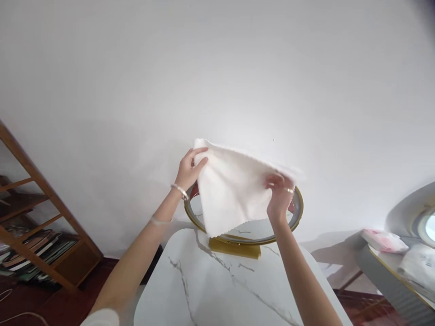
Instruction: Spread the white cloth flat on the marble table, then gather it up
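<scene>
A white cloth (pixel 234 190) hangs spread between my two hands, covering much of an oval mirror (pixel 299 206) with a gold rim. My left hand (pixel 192 167) pinches the cloth near its upper left corner. On the right, my right hand (pixel 280 192) grips the cloth's upper right part, its fingers slightly blurred. Below the mirror, its gold base (pixel 234 248) rests on the white marble-patterned table (pixel 217 290).
A wooden shelf (pixel 41 176) filled with books and other items leans into view at the left. At the right, a grey cabinet (pixel 384 280) bears a pink and white tissue pack (pixel 384 240), white fabric (pixel 419 265) and a round mirror (pixel 430 226). Behind the table rises a white wall.
</scene>
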Motion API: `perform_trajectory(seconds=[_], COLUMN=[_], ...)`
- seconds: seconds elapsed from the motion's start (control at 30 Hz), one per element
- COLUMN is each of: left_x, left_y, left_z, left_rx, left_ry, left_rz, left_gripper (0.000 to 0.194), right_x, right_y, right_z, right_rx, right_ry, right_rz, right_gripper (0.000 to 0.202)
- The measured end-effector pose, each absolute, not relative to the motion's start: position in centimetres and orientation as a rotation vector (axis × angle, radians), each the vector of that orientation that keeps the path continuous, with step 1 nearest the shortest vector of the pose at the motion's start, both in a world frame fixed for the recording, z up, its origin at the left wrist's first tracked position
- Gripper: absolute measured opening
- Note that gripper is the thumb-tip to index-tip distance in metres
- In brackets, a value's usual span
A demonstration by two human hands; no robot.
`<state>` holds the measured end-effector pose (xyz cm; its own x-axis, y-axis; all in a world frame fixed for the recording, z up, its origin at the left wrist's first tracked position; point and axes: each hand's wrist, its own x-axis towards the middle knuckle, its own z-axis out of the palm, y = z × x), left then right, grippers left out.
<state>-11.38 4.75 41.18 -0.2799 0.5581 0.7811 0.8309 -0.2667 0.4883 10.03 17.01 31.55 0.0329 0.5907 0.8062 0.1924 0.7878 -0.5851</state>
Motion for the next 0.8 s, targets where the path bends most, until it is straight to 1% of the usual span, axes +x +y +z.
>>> perform_trajectory(seconds=[0.03, 0.1, 0.17, 0.23, 0.33, 0.47, 0.57, 0.67, 0.73, 0.8], left_x=[-12.2, -13.0, -12.5, -11.2, -8.9, -6.7, -5.2, -3.0, -1.5, -0.8], left_y=[6.2, 8.3, 9.4, 9.8, 10.3, 12.1, 14.3, 16.6, 17.6, 17.9], left_z=[41.1, 40.3, 39.2, 38.1, 37.0, 37.2, 38.2, 39.0, 39.2, 39.3], left_rx=[-1.694, -1.608, -1.491, -1.474, -1.645, -1.65, -1.715, -1.863, -1.924, -1.938], left_ry=[-1.807, -1.964, -1.971, -1.822, -1.587, -1.512, -1.42, -1.278, -1.221, -1.196], left_rz=[-1.564, -1.462, -1.317, -1.192, -0.985, -0.814, -0.779, -0.67, -0.605, -0.615], left_gripper=[0.029, 0.024, 0.024, 0.03, 0.04, 0.046, 0.039, 0.032, 0.026, 0.023], right_x=[9.4, 8.1, 7.0, 6.4, 6.1, 7.0, 8.3, 9.7, 10.4, 10.6], right_y=[17.9, 18.8, 19.1, 19.2, 19.6, 20.2, 20.6, 20.5, 20.3, 20.3], right_z=[32.8, 34.4, 35.1, 35.4, 35.4, 34.7, 33.3, 31.7, 31.0, 30.9], right_rx=[-0.676, -0.722, -0.709, -0.652, -0.636, -0.713, -0.791, -0.868, -0.893, -0.876], right_ry=[-1.473, -1.398, -1.466, -1.64, -1.777, -1.71, -1.613, -1.487, -1.41, -1.384], right_rz=[0.299, 0.087, -0.163, -0.334, -0.47, -0.485, -0.381, -0.277, -0.253, -0.267], right_gripper=[0.055, 0.045, 0.036, 0.037, 0.043, 0.039, 0.041, 0.041, 0.041, 0.043])
